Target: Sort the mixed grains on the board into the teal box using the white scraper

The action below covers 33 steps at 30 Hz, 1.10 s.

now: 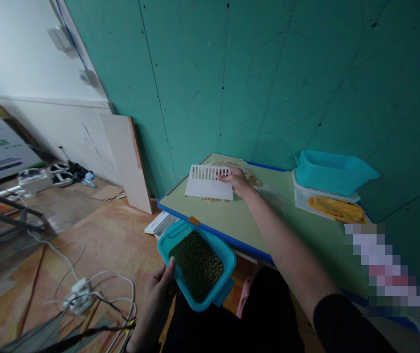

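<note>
My left hand (159, 289) grips the rim of a turquoise plastic container (228, 257), thumb over the edge. Inside lie small green beans (191, 257), with paler beans toward the right side. The container is held just below the table's front edge. My right hand (237, 180) is closed on a flat white scraper (210, 187) with a row of slots along its top. The scraper's lower edge is down at the tabletop, with pale beans (211, 199) along it. Behind the scraper and hand spreads a heap of tan beans (250, 176).
A light green table (232, 215) with blue edging stands against the green wall (202, 88). At its right back, a turquoise bin (334, 171) rests on a white container beside an orange-yellow cloth (336, 210). A power strip (79, 296) and tangled cables lie on the floor at left.
</note>
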### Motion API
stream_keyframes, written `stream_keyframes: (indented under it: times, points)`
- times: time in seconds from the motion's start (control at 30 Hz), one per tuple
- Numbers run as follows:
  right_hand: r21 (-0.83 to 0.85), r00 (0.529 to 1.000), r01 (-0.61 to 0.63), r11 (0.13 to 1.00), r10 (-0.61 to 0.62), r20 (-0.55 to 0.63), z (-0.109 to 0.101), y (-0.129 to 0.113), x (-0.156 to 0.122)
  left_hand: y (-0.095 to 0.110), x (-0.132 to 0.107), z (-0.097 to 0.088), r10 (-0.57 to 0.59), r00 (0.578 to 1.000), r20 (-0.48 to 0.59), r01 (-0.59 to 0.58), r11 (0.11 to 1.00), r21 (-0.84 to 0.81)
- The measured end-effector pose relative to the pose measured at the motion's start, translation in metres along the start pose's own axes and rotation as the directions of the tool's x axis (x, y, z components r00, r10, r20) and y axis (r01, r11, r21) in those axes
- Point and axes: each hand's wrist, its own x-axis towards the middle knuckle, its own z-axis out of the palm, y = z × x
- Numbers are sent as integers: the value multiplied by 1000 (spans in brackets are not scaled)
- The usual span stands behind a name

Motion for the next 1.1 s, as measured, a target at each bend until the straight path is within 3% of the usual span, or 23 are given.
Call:
stream_keyframes:
  times: [0.63, 0.8, 0.9, 0.97, 1.1]
  points:
    - [77, 994, -97, 992, 94, 47, 8, -4, -7, 0, 1, -1, -2, 1000, 9, 2, 1000, -5]
    - [55, 1000, -15, 998, 16, -21, -2, -26, -15, 0, 1, 0, -10, 1000, -20, 10, 1000, 15]
    - [-63, 981, 134, 989, -142, -129, -24, -41, -39, -1, -3, 3, -17, 999, -31, 18, 1000, 17]
    - [-204, 940, 220, 954, -263, -218, -41, -46, -68, -2, -6, 5, -17, 999, -33, 16, 1000, -8]
    - [-444, 832, 161, 882, -363, -420, -65, -42, -142, -7, -12, 10, -34, 998, -50, 31, 998, -59]
